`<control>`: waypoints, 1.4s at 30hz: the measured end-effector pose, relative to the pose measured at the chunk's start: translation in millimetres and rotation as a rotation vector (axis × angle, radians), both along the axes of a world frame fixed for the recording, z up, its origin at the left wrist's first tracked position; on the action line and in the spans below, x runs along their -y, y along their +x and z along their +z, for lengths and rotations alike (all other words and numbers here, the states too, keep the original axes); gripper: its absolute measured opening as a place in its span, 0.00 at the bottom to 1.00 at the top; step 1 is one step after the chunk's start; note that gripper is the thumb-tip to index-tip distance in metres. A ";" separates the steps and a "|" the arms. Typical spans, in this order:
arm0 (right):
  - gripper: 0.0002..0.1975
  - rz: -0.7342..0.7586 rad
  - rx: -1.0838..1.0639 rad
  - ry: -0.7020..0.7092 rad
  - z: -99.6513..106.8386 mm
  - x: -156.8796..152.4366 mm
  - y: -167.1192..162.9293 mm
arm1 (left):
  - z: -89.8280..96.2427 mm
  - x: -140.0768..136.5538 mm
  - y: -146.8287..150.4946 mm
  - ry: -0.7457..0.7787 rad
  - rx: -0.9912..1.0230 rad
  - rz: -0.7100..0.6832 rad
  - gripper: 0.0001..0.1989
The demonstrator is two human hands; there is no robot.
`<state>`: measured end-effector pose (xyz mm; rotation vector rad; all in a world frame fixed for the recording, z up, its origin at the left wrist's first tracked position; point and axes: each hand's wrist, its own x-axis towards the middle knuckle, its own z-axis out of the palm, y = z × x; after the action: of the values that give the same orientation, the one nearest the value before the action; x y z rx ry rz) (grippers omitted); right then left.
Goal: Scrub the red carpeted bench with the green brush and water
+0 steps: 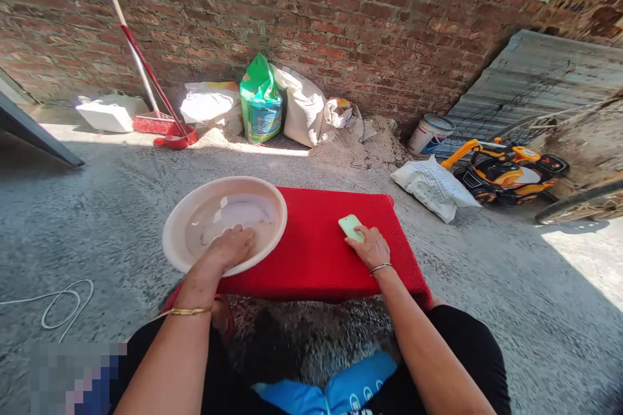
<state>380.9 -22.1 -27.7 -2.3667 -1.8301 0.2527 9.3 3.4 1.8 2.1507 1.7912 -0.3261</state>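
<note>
A wide, pale pink basin (176, 233) with water in it sits on the left end of a low table covered in red cloth (311, 246). My left hand (232, 248) reaches over the near rim into the basin. Its fingers are curled down toward the water, and what they hold, if anything, is hidden. On the right part of the cloth, my right hand (370, 248) grips the lower end of a pale green phone case (350, 226) with thumb and fingers. Whether a phone is inside the case I cannot tell.
Along the brick wall stand a broom and red dustpan (178, 137), a green sack (261, 104), a white sack (302, 107) and a bucket (431, 134). A toy excavator (511, 172) and a flat bag (433, 185) lie right. A cable (68, 301) loops on the left floor.
</note>
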 end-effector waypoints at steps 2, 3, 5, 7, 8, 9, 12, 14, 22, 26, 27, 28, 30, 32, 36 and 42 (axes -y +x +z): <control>0.25 -0.183 -0.003 -0.029 4.3 6.1 41.8 | 3.0 1.6 1.7 0.006 0.006 0.006 0.21; 0.26 -0.273 -0.003 -0.039 6.4 9.7 59.2 | 4.9 2.5 2.5 0.007 0.006 0.012 0.20; 0.27 -0.404 0.002 -0.042 9.5 16.0 80.2 | 9.0 4.1 3.9 0.001 0.004 0.020 0.20; 0.27 -0.419 -0.004 -0.016 10.0 18.4 78.1 | 12.5 5.2 4.7 -0.011 0.005 0.019 0.20; 0.27 -0.377 -0.012 0.006 9.2 17.3 68.7 | 13.5 5.5 4.7 -0.016 0.005 0.017 0.20; 0.26 -0.313 -0.020 0.029 7.8 14.5 54.7 | 13.8 5.5 4.4 -0.019 0.006 0.015 0.20; 0.23 -0.097 -0.031 0.090 2.8 -3.1 0.6 | 11.4 4.5 2.7 -0.017 0.003 0.012 0.21; 0.22 0.001 -0.021 0.098 1.1 -17.9 -30.0 | 8.6 3.7 1.7 -0.018 0.002 0.011 0.21; 0.26 -0.118 0.033 -0.033 1.3 -20.5 -3.2 | 4.0 3.3 3.3 -0.015 0.041 0.023 0.20; 0.30 -0.290 -0.008 -0.044 -3.0 -5.1 38.8 | 4.2 4.7 4.6 -0.006 0.067 0.049 0.18; 0.31 -0.310 -0.018 -0.049 -3.8 -4.1 44.4 | 5.1 5.7 5.0 -0.010 0.071 0.052 0.18; 0.30 -0.322 -0.024 -0.058 -4.2 -4.5 47.4 | 6.5 6.9 5.6 -0.011 0.075 0.052 0.18; 0.29 -0.321 -0.027 -0.079 -2.9 -9.8 45.1 | 9.8 9.6 7.0 -0.006 0.081 0.049 0.18; 0.28 -0.265 -0.040 -0.077 1.0 -20.1 31.3 | 13.5 12.2 8.6 0.005 0.078 0.047 0.18; 0.25 -0.057 -0.114 -0.006 13.3 -51.6 -30.1 | 19.3 15.2 11.1 -0.006 0.067 0.048 0.18; 0.24 0.223 -0.089 0.013 24.5 -103.1 -148.0 | 22.6 16.0 11.6 -0.011 0.083 0.057 0.17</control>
<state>232.9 81.0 -3.2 -2.1052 -2.0459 0.3617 20.9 -12.5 24.4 2.0700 1.7956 -0.2289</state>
